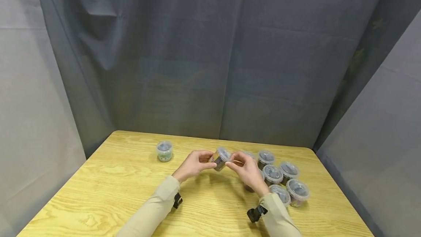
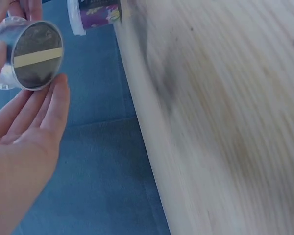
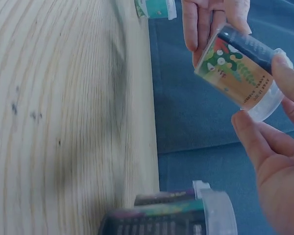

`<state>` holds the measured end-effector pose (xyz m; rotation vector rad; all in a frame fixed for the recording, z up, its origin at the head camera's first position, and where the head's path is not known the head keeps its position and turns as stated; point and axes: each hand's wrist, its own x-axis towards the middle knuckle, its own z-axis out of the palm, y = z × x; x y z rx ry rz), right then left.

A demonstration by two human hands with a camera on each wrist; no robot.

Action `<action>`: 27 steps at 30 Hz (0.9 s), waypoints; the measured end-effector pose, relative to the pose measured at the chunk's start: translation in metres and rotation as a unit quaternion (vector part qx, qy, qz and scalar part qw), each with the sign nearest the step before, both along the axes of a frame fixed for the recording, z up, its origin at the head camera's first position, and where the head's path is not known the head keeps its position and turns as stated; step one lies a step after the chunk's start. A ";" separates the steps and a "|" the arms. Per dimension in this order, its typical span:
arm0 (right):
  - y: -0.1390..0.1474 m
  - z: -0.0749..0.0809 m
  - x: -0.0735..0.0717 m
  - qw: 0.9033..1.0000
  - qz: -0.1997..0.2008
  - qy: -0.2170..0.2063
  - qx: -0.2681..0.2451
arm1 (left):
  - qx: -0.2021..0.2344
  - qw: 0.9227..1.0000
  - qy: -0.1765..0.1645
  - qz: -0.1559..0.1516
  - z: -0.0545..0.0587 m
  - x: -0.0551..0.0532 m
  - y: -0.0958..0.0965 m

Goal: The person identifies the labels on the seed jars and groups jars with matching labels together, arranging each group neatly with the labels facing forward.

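Observation:
Between my two hands a lidded clear plastic tub [image 1: 220, 159] is held tilted above the table. Its label [image 3: 235, 68] is orange and dark with a plant pattern. My left hand [image 1: 196, 164] grips the tub by its lower side, thumb in front and fingers behind. My right hand [image 1: 246, 170] pinches it at the lid end, with the lid [image 3: 265, 104] still on. The left wrist view shows the tub's dark base [image 2: 38, 56], crossed by a pale yellow strip.
Several similar lidded tubs [image 1: 272, 174] stand grouped at the right, some partly behind my right hand. A single tub with a green label [image 1: 164, 151] stands at the back left. The wooden table [image 1: 108, 182] meets a grey curtain [image 1: 184, 65] at its far edge.

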<state>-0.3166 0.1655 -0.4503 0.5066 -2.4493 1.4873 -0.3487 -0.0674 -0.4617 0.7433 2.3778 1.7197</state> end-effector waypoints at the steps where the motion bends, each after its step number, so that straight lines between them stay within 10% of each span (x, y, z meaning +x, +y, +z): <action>1: -0.002 0.004 0.003 1.000 0.004 -0.005 -0.009 | 0.004 1.000 -0.006 -0.004 0.000 0.000 -0.001; 13: -0.013 -0.003 -0.004 0.998 0.024 -0.032 -0.053 | 0.038 0.999 -0.026 0.010 -0.009 0.002 -0.011; 27: -0.037 0.009 0.007 0.995 -0.068 -0.056 -0.042 | 0.024 0.997 0.022 0.077 -0.009 0.013 -0.010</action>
